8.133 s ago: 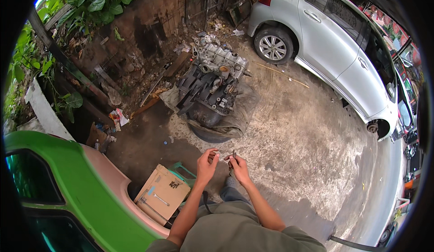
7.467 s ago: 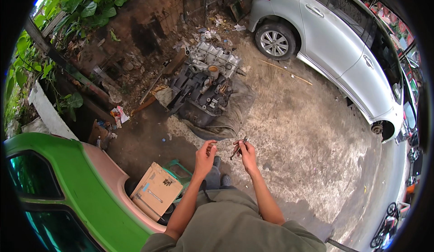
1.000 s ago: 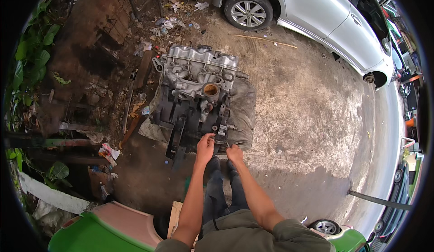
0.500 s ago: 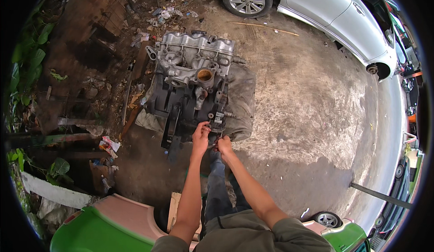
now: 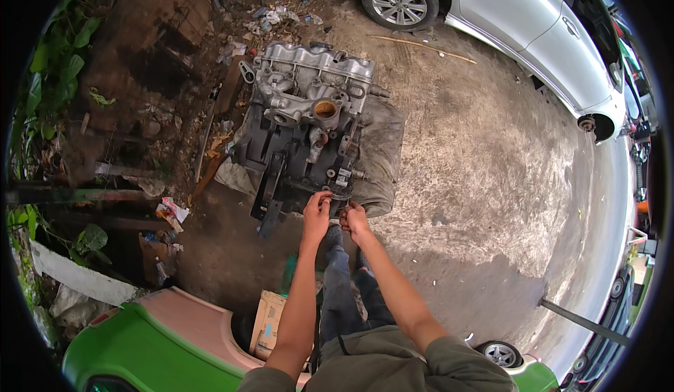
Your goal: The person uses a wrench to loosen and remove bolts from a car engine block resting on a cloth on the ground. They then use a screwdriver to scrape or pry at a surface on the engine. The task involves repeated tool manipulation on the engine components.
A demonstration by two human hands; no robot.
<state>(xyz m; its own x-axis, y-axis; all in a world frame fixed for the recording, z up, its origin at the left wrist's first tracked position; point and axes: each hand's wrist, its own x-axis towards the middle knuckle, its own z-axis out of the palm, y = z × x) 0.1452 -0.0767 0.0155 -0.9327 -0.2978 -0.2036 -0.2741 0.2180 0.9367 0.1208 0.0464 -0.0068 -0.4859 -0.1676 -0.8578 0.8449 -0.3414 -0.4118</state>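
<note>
A car engine (image 5: 303,153) rests in front of me, its silvery ribbed top part at the far end and its dark block nearer. My left hand (image 5: 316,213) is at the near edge of the block, fingers bent and closed against a small part there. Just to its right, my right hand (image 5: 355,218) is closed in a pinch beside the same corner. What either hand's fingertips grip is too small to make out. Close above them sits a small metal fitting (image 5: 343,177) on the block's near right side.
Grey cloth (image 5: 382,146) lies under the engine. A silver car (image 5: 516,34) stands at the far right, one wheel off. Litter and planks (image 5: 210,167) lie left. Behind me are a green and pink car body (image 5: 154,336) and a cardboard box (image 5: 267,322).
The view has shifted slightly, so the scene sits a little differently. My right hand has moved slightly away from the left and up beside the engine's corner; the left stays at the near edge.
</note>
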